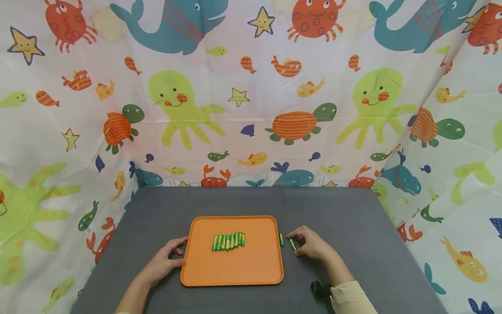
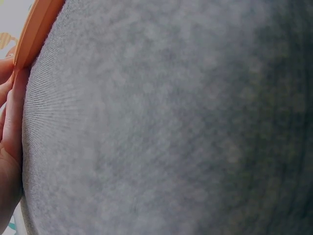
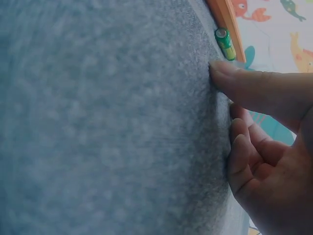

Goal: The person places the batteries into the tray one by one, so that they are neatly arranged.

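My left hand point(image 1: 162, 261) rests at the left edge of the orange tray point(image 1: 231, 272), thumb and index finger spread along the rim. In the left wrist view its fingers point(image 2: 14, 107) meet the tray's side. Right of the tray, my right hand point(image 1: 313, 245) holds a green-and-gold battery point(image 1: 292, 244) between thumb and index finger, one at each end. The thumb hides that battery in the right wrist view. Another battery point(image 1: 281, 239) lies against the tray's right side. Several matching batteries point(image 1: 228, 242) form a side-by-side row on the tray.
The grey cloth-covered table point(image 1: 337, 209) carries the tray. A curtain point(image 1: 251, 104) printed with sea animals hangs behind it and along both sides. A black wrist strap piece point(image 1: 319, 289) shows by the right sleeve point(image 1: 351, 298).
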Available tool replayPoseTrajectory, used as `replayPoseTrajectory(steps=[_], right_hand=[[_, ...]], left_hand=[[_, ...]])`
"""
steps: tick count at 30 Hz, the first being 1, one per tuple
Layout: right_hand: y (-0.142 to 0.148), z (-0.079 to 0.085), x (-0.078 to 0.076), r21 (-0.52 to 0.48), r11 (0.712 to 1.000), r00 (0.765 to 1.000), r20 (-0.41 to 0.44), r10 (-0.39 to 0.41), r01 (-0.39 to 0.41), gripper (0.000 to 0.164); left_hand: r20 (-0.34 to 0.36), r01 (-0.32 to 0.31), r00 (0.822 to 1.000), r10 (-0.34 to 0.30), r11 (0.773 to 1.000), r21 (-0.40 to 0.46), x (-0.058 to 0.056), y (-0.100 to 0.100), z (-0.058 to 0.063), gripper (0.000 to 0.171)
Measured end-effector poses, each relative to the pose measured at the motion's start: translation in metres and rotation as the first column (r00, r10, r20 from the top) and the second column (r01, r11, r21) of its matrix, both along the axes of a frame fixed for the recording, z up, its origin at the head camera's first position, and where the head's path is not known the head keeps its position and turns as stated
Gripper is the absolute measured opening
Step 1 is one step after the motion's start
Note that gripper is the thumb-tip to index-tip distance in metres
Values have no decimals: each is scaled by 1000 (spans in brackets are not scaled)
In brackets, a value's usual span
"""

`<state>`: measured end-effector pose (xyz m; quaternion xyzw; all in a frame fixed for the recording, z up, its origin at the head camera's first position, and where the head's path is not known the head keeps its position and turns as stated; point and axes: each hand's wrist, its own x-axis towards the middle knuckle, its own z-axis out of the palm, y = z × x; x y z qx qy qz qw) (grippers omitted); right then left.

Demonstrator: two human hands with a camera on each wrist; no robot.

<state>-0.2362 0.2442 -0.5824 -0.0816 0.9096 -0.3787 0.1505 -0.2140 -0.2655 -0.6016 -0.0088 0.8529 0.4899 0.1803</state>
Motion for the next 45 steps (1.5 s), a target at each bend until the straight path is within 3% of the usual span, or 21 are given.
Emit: replayPoseTrajectory(steps=[9,19,35,45], right_hand=[[0,0,0,6,999,998,-41,-46,47,47],[-13,18,3,-110,983,990,5,-144,144,46],[-71,44,-7,-218,968,990,-30,-134,125,51],[-101,32,-15,-254,963,994,-40,-104,90,50]], left_hand=[[5,0,1000,0,1000,12,-1,-1,-3,73],[4,-1,1000,1,1000,15,-1,-1,-5,75],[-3,8,1000,-8,1000,-8,1,-1,-2,75],[-6,15,1000,-15,999,28,0,-4,-5,75]])
